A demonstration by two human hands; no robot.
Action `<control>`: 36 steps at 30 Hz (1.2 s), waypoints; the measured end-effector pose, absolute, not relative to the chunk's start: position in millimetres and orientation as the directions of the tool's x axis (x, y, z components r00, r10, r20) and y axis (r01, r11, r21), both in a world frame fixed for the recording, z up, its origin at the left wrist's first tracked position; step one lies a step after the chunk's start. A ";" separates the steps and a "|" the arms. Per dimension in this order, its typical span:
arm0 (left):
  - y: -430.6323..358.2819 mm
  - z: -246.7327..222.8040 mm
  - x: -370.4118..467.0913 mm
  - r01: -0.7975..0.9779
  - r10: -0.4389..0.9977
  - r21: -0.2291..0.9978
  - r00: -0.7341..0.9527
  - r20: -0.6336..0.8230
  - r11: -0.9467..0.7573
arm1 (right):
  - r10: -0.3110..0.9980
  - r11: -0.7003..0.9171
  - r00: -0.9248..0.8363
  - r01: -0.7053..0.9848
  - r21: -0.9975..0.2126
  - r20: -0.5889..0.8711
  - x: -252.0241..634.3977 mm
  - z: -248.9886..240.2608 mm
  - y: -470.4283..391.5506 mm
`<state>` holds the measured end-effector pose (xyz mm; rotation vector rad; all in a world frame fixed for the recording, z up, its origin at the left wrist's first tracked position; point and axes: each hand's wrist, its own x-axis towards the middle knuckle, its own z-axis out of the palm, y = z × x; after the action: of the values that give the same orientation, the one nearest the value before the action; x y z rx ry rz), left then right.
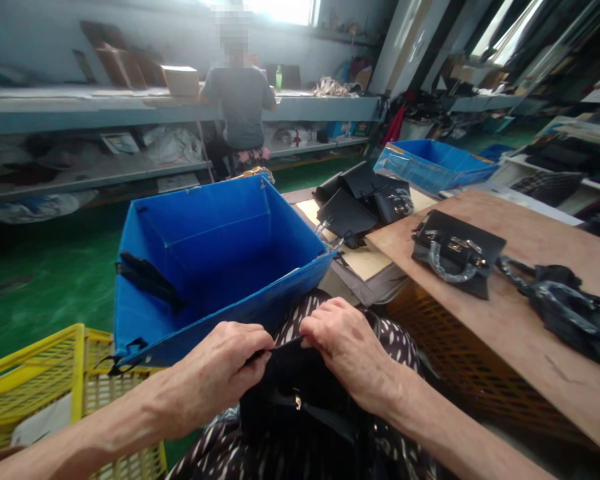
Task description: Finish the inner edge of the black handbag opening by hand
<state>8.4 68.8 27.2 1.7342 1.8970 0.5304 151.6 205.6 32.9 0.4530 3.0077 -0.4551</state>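
Observation:
A black bag [305, 380] with a small gold-coloured metal piece lies on my lap, over patterned clothing. My left hand [230, 363] pinches its upper edge on the left side. On the same edge, a little further right, my right hand [347, 340] grips with curled fingers. The bag's lower part is dark and hard to make out. Just beyond my hands stands a large blue bin [220, 227] with a black strap-like item [150, 280] over its left side.
A wooden board [540, 320] at right bears a black handbag [455, 253] with wrapped handles and more black pieces. Black bags [355, 200] are piled behind it. Yellow crates [83, 387] stand at lower left. A person [243, 100] sits at the far bench.

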 end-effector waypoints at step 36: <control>99.2 25.2 16.1 0.809 0.955 0.566 0.018 -0.295 0.159 | 0.525 0.551 -0.779 0.618 -0.560 -0.343 233.5 22.5 251.3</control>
<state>16.1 99.2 25.2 1.6777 1.8173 0.3019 233.5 251.3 22.5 0.9811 2.6460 -1.0365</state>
